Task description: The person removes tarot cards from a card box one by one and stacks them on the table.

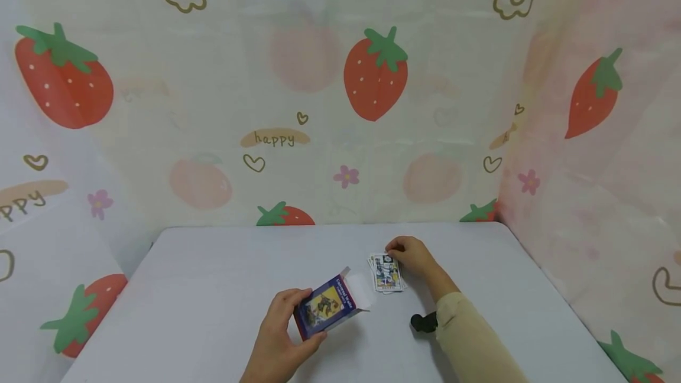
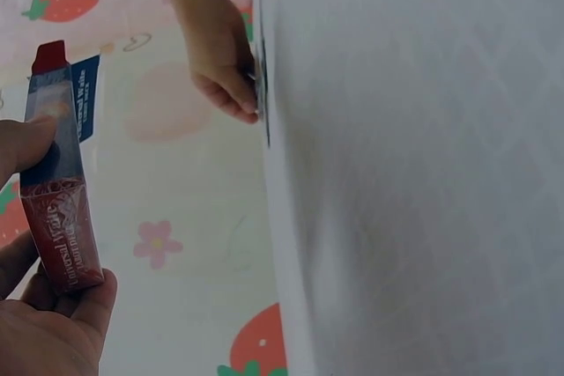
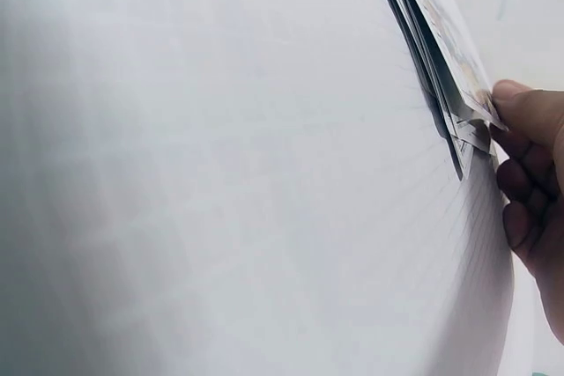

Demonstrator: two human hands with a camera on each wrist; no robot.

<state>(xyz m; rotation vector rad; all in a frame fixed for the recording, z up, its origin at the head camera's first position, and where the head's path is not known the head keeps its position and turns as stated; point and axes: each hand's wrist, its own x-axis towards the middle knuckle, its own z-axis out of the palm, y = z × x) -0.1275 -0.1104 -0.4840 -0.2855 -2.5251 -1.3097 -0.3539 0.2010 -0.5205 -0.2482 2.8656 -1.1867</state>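
My left hand (image 1: 280, 333) grips a blue and red tarot card box (image 1: 326, 306) by its sides, tilted above the table. The lid flap of the box hangs open toward the right. In the left wrist view the box (image 2: 60, 165) shows its narrow side, with the thumb and fingers around it. A small pile of picture cards (image 1: 386, 273) lies face up on the table, its edges slightly uneven. At the pile's far right corner my right hand (image 1: 417, 257) pinches the top card. In the right wrist view that card (image 3: 454, 41) is raised at the corner between thumb and fingers.
A white cloth covers the table (image 1: 202, 288). Behind it hangs a curtain (image 1: 330, 182) printed with strawberries, and similar sheets stand at both sides. A black device (image 1: 424, 323) is at the right wrist, by the beige sleeve (image 1: 473, 336).
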